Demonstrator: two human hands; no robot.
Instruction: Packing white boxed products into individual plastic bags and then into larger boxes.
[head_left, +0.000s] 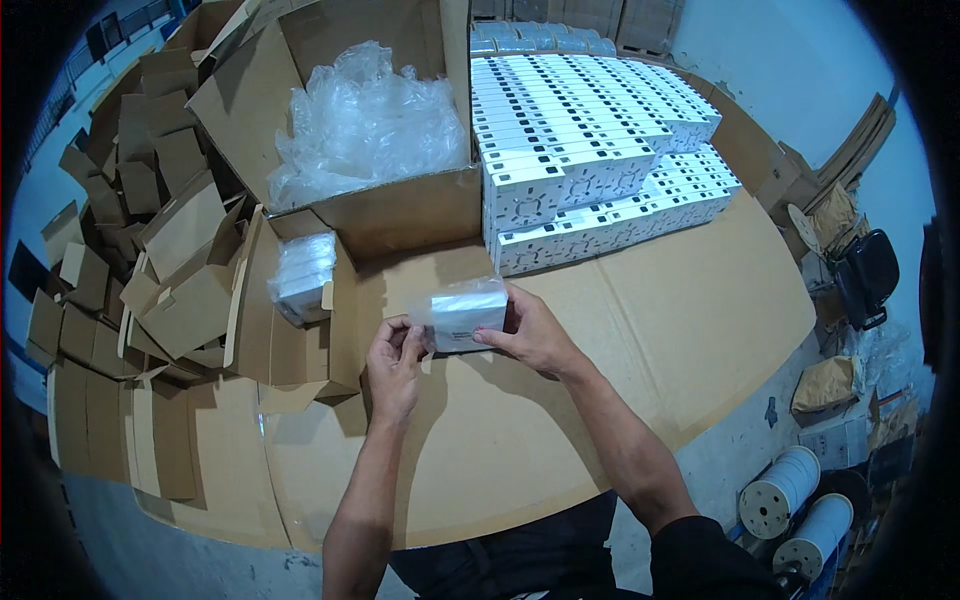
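Between my hands, above the cardboard-covered table, is a small white box in a clear plastic bag point(468, 312). My left hand point(397, 362) pinches the loose left end of the bag. My right hand point(535, 335) grips the bag's right side, its thumb lying across the front. Just left of them stands an open brown carton point(345, 320); several bagged white boxes point(304, 275) are stacked inside it. Behind it, a large open cardboard box point(400, 215) holds a heap of clear plastic bags point(370, 125).
Stacked rows of white boxes point(570, 185) fill the table's far right side. Open brown cartons point(185, 290) pile up at the left. On the floor at the right are cable spools point(780, 490), a black chair point(868, 275) and a paper bag point(828, 385).
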